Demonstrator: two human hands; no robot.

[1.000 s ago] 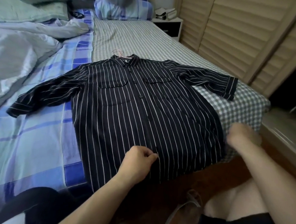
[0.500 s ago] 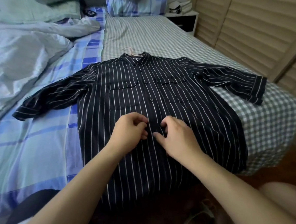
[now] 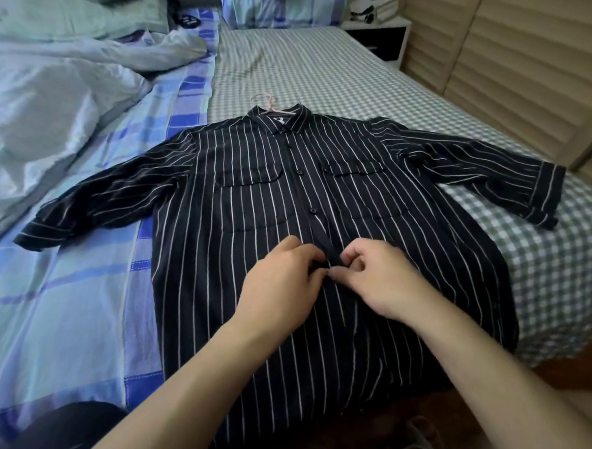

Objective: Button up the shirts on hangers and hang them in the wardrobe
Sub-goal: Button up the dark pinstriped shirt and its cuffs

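A black shirt with white pinstripes lies flat, front up, on the bed with both sleeves spread out. A pale pink hanger sticks out of its collar. Two buttons show fastened on the placket above my hands. My left hand and my right hand meet at the middle of the placket, below the chest pockets. Both pinch the dark placket strip between curled fingers and thumbs. The button under my fingers is hidden.
The bed carries a green checked sheet on the right and a blue plaid cover on the left. A crumpled pale duvet lies at the far left. Slatted wardrobe doors stand to the right, a bedside table behind.
Both hands moved up from the shirt's hem to the mid placket and closed their fingers on it. The view shifted closer over the shirt.
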